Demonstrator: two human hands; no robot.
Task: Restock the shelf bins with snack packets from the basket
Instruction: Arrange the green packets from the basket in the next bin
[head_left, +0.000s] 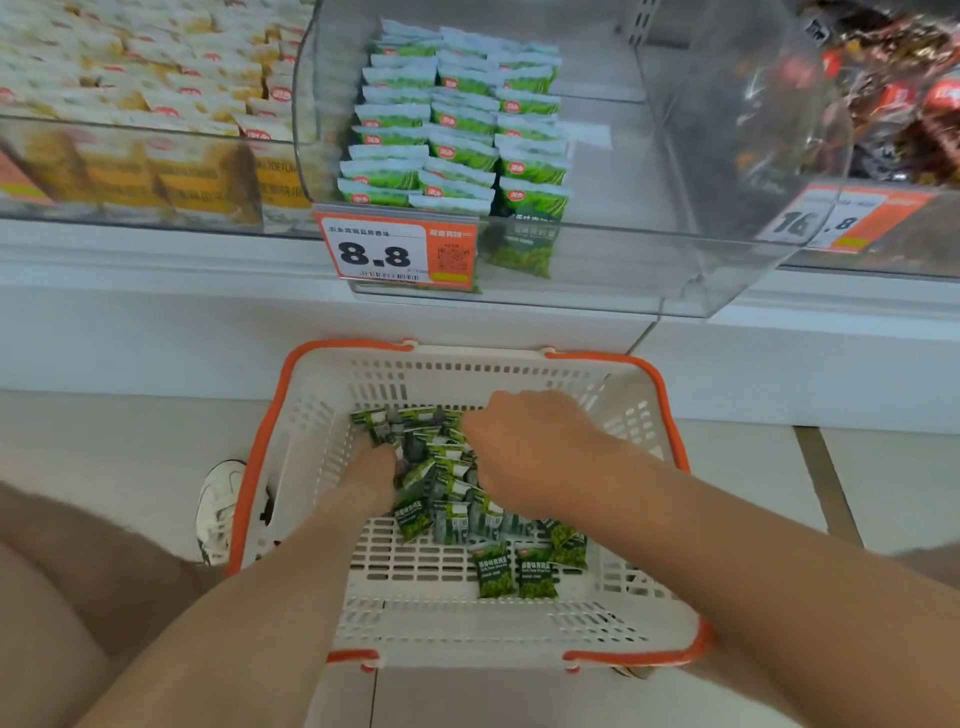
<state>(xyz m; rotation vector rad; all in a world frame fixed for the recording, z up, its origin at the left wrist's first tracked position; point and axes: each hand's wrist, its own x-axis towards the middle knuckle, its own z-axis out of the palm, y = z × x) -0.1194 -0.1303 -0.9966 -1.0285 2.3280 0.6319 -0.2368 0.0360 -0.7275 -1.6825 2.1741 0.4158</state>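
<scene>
From my head view, I'm at the gathering step. Both my hands are down in the basket (467, 371), which stands on the floor below the clear shelf bin (623, 270). My right hand (524, 457) curls its fingers over the heap of snack packets (447, 501) near the basket's far wall, gripping some. My left hand (371, 480) digs in from the left wall with its fingertips buried, so I cannot tell its grip. Next, I judge, I lift a bunch to the bin's bare right side.
</scene>
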